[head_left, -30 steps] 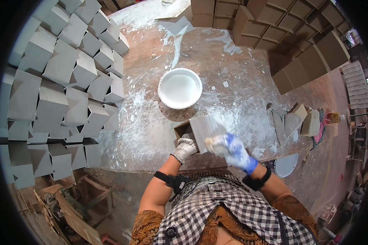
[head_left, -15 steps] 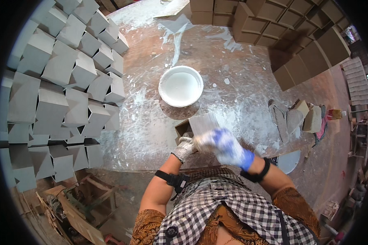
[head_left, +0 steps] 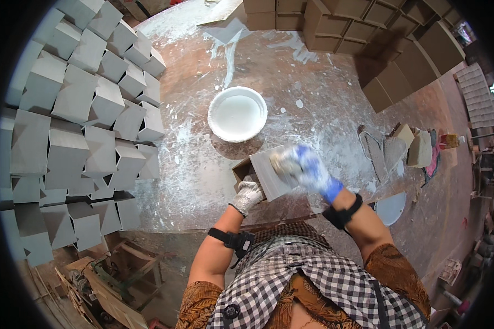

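My left hand (head_left: 248, 196), in a white knit glove, grips a small open-ended box (head_left: 271, 176) at its open brown side, its fingers partly inside. The face turned up is coated greyish white. My right hand (head_left: 307, 171), in a blue and white glove, is closed round a tan, sponge-like pad (head_left: 282, 163) pressed to that face. Motion blurs the pad, so its exact kind is unclear. Just beyond the box stands a white bowl (head_left: 237, 115) holding white liquid, like paint.
White-coated boxes (head_left: 71, 148) are stacked along the left. Bare brown boxes (head_left: 362, 27) stand at the far right. A grey cloth (head_left: 381, 156) and a beige sponge block (head_left: 420, 149) lie near the right edge. A round pale lid or basin (head_left: 391, 208) shows below the table (head_left: 324, 120).
My right hand has swept up and away from me across the box's face, baring its near part. My left hand keeps its hold on the box; the whole view has shifted slightly.
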Tool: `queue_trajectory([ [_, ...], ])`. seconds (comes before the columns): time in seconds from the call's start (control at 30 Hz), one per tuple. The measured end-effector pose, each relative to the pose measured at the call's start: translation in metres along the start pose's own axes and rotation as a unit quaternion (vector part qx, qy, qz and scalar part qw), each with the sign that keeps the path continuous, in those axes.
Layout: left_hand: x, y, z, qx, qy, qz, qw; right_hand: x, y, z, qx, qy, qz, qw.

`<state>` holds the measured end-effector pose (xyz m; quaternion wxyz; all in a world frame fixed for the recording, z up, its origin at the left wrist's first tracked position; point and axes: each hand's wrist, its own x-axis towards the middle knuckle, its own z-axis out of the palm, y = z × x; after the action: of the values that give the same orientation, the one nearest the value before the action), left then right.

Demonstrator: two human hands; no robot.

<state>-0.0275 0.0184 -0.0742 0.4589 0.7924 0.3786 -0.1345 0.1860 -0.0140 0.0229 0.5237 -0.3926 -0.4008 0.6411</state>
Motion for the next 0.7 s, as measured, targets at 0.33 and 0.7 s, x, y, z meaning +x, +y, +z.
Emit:
queue_trajectory([
  [0.33, -0.016, 0.039, -0.030, 0.098, -0.048, -0.025, 0.994, -0.005, -0.039, -0.006, -0.466, 0.055, -0.165, 0.868],
  [0.7, 0.034, -0.062, 0.053, -0.208, 0.033, 0.009, 0.977, -0.048, -0.014, 0.016, -0.348, -0.104, -0.116, 0.924],
])
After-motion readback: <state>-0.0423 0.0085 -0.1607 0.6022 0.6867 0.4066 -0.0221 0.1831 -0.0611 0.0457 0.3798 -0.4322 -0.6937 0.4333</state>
